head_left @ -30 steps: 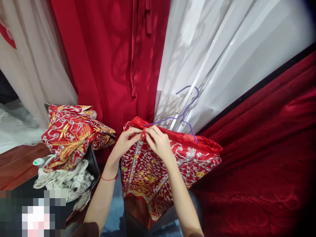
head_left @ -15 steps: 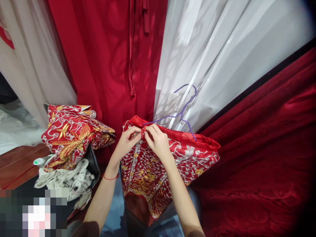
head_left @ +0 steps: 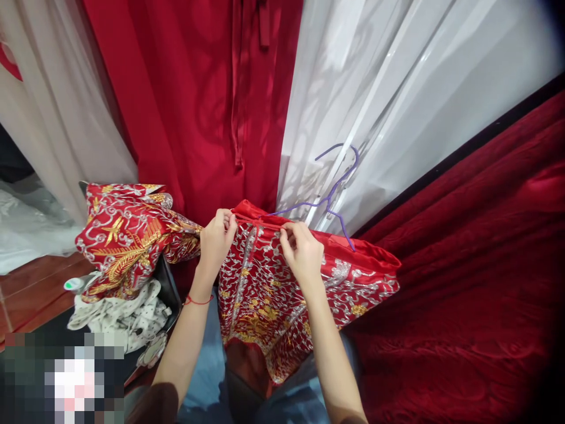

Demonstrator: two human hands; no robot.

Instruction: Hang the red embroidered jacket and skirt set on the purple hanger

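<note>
Red narrow tie [head_left: 259, 224] pinched in closed left hand [head_left: 216, 240] and right hand [head_left: 304, 250], across silver-embroidered red garment [head_left: 269, 303]; thin purple hanger [head_left: 328, 199] at far right; gold-embroidered red cloth [head_left: 123, 238] left.

On my screen I see bright red fabric [head_left: 185, 88] hanging at upper centre, white fabric [head_left: 445, 94] at upper right and dark red drapery [head_left: 463, 282] at lower right. At left, an embroidered bundle [head_left: 123, 235] partly covers a dotted white cloth [head_left: 126, 321].
</note>
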